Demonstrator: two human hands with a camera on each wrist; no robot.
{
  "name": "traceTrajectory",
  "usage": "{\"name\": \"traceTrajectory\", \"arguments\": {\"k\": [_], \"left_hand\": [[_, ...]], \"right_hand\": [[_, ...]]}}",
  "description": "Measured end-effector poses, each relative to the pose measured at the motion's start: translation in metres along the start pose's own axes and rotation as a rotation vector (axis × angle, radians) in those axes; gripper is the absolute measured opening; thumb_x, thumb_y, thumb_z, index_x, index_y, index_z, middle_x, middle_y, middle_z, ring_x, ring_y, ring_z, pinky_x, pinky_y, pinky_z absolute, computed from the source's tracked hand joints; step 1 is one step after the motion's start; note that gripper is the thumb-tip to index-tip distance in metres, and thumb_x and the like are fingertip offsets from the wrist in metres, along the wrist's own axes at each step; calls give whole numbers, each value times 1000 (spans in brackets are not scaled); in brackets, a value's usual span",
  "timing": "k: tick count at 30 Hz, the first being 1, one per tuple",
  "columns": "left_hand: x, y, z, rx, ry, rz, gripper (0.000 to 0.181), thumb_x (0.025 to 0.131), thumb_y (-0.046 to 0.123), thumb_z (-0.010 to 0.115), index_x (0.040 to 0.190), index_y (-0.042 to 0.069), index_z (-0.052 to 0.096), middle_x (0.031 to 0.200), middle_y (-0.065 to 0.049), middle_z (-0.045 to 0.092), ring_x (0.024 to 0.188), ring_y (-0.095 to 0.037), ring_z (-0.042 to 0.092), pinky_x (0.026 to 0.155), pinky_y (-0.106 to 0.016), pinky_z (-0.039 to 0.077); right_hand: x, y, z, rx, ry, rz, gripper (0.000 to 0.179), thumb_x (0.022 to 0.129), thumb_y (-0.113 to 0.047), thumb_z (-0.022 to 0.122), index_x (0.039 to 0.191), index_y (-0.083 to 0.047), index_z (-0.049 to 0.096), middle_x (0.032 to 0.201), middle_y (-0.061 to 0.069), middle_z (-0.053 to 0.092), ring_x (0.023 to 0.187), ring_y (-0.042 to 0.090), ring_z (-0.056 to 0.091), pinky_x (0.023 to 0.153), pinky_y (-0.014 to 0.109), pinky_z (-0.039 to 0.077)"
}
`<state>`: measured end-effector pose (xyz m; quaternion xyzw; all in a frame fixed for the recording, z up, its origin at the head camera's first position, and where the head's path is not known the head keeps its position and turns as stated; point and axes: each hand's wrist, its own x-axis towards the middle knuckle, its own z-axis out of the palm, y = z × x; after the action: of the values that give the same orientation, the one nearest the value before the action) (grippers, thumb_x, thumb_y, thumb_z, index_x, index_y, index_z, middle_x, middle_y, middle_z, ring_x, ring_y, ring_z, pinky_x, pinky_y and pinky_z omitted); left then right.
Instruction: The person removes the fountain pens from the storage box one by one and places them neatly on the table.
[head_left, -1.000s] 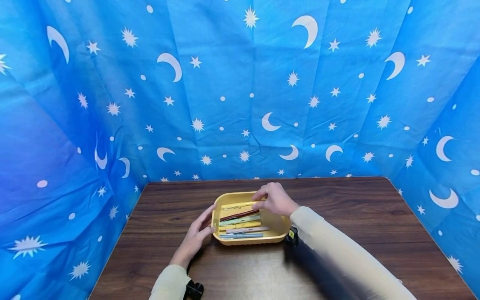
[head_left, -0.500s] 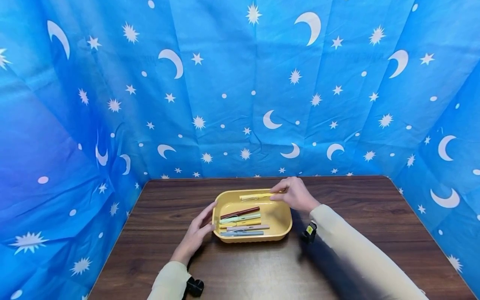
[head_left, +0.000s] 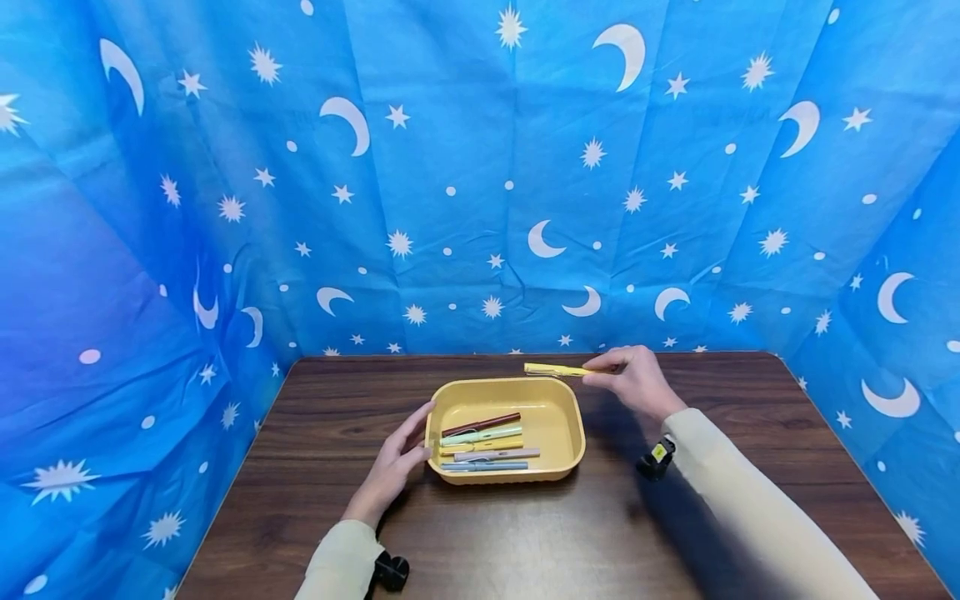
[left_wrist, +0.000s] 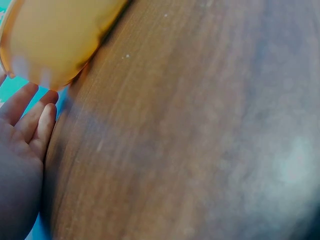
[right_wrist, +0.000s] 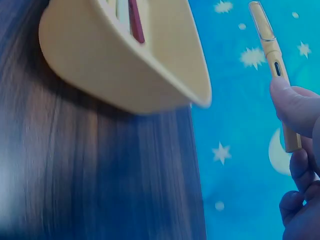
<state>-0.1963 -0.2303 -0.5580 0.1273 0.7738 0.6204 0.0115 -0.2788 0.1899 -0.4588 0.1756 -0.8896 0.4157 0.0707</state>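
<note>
My right hand [head_left: 637, 382] pinches a yellow pen [head_left: 553, 369] between thumb and fingers, above and behind the far right rim of a yellow plastic tray [head_left: 557, 429]. In the right wrist view the pen [right_wrist: 274, 60] shows a clip and a small dark slot in its barrel. My left hand [head_left: 388, 473] touches the left end of the tray, its fingers fairly straight in the left wrist view. Inside the tray lie a dark red pen [head_left: 480, 423], a mint green pen [head_left: 491, 434], another yellow pen [head_left: 495, 446], a pale pinkish pen [head_left: 517, 454] and a blue-grey pen [head_left: 495, 467].
The tray stands on a dark wood-grain table [head_left: 720, 467], toward its far side. A blue curtain [head_left: 450, 150] with white moons and stars closes off the back and both sides. Black wrist cameras [head_left: 655, 458] sit on both wrists.
My right hand has lifted the yellow pen out of the tray and carried it right and back, past the far rim. The left hand and the other pens have stayed in place.
</note>
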Motion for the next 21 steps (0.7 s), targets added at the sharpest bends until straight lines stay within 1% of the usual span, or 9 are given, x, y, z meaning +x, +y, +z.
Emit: {"name": "traceTrajectory", "arguments": {"k": [3,6,8,11,13,15,18,21], "left_hand": [[1,0,0,-1,0,2,74,95,-2,58,163,21,40,169,-9,36,152,-34,38,111,-15,40],[1,0,0,-5,-4,8,74,94,-2,58,164,19,40,168,-11,37,152,-35,38,110,-14,40],[1,-1,0,-10,-7,15,74,94,-3,57,164,18,39,168,-12,37,152,-36,39,110,-15,41],[1,-1,-1,-4,-6,22,75,94,-3,57,164,19,39,168,-12,37,152,-36,39,110,-15,41],[0,-1,-1,4,-3,21,75,94,-2,57,164,20,39,168,-11,37,151,-35,39,110,-14,41],[0,-1,-1,8,0,22,75,94,-2,57,164,20,39,168,-11,38,151,-35,39,110,-14,40],[0,-1,-1,5,-1,24,74,95,-2,57,164,20,40,168,-11,38,151,-36,39,110,-15,41],[0,-1,0,6,-2,23,74,95,-2,57,164,20,40,168,-11,37,151,-36,39,110,-15,41]], "right_hand": [[-5,11,-11,-29,27,10,17,88,-18,86,104,-14,86,103,4,80,100,26,69,82,42,58],[-11,25,-21,-52,47,31,18,89,-18,85,106,-13,85,107,7,80,101,27,70,83,41,59],[-16,36,-28,-67,60,43,19,90,-18,84,107,-12,85,108,9,80,97,27,70,78,36,59],[-23,51,-35,-72,73,69,19,90,-17,83,107,-9,84,108,13,80,90,26,67,68,29,57],[-27,61,-37,-68,74,94,18,90,-16,83,107,-8,84,106,14,79,85,25,66,63,27,54],[-30,70,-38,-69,67,120,17,90,-14,83,106,-7,84,106,15,79,83,25,65,61,26,53],[-35,81,-37,-90,50,159,16,90,-14,83,105,-8,85,107,16,79,84,24,64,63,26,53],[-39,88,-35,-120,34,186,16,90,-15,83,104,-8,85,109,17,78,88,25,64,67,29,54]]}}
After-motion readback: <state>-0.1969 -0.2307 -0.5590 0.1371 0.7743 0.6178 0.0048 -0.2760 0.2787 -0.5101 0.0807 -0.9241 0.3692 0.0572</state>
